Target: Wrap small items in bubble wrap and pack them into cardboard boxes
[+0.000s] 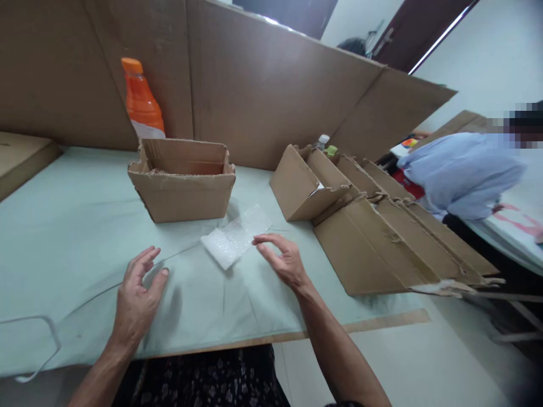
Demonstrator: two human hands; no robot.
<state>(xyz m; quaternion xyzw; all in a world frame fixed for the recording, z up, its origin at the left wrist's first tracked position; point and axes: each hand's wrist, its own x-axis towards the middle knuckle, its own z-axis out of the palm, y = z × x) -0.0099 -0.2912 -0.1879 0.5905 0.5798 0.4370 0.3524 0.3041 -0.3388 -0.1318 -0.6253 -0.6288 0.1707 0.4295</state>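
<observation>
A clear bubble wrap piece (236,236) lies on the pale green table cover, its near left part folded over and whiter. Just right of it is my right hand (285,261), thumb and fingers apart, its fingertips by the edge of the wrap; whether they touch it I cannot tell. My left hand (139,288) hovers over the cover to the left, fingers spread and nothing in them. Beyond the wrap stands an open cardboard box (186,195), with something brownish inside that I cannot make out.
Several open cardboard boxes (373,243) crowd the right side. An orange bottle (143,104) stands behind the single box, against a tall cardboard panel (271,85). A flat carton (25,158) lies far left, a white looped cord (53,333) near left. A person in a blue shirt (462,169) is at right.
</observation>
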